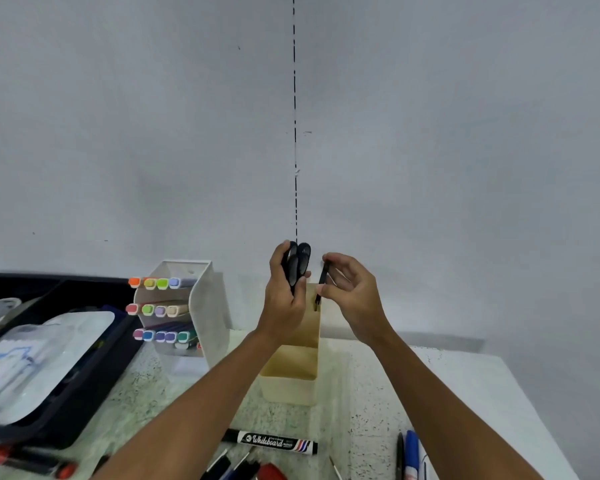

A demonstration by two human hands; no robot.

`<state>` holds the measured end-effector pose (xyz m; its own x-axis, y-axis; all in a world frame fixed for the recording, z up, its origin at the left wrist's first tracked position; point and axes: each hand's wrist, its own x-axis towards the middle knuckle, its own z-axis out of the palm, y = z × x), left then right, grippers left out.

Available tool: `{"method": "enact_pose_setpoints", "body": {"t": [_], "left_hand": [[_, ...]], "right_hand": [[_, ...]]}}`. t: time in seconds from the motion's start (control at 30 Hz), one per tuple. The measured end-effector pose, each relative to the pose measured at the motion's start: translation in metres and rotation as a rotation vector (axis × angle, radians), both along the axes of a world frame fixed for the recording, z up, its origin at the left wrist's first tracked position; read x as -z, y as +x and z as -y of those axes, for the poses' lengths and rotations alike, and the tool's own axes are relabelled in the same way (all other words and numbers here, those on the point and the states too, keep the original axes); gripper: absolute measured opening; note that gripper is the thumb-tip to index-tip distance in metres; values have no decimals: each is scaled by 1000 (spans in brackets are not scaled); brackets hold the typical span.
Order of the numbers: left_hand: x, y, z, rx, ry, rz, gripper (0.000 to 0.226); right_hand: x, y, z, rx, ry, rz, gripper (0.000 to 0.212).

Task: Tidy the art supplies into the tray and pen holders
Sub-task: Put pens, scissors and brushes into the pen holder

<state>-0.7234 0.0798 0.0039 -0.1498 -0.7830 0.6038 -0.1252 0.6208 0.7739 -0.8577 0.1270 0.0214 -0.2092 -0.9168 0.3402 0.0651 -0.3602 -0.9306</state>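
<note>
Above the beige pen holder (293, 362) | left hand (284, 292) grips black scissors (297, 266) by the handles, blades hidden | right hand (352, 292) pinches a thin black pen (322, 284) at the rim | risk: both items crowding one slot could jam or tip the holder; whiteboard marker (274, 441) lies loose on the table.

Bare tabletop (447, 382) lies right of the beige holder (291, 386); the marker rack (201, 306) crowds its left.
</note>
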Motion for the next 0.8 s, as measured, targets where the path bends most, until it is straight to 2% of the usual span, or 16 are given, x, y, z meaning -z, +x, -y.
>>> {"method": "enact_pose_setpoints", "body": {"t": [0.13, 0.3, 0.47, 0.63, 0.8], "left_hand": [[6, 3, 1, -22, 15, 99, 65], [0, 8, 2, 8, 64, 105, 58], [-14, 13, 5, 60, 137, 146, 32], [-32, 19, 9, 152, 396, 153, 19], [-36, 19, 5, 256, 542, 43, 21]], "right_hand": [[8, 0, 1, -37, 57, -24, 56], [20, 3, 1, -29, 128, -17, 66], [25, 4, 2, -25, 172, -5, 72], [27, 3, 1, -33, 199, -7, 75], [29, 4, 2, -30, 214, -12, 77]]}}
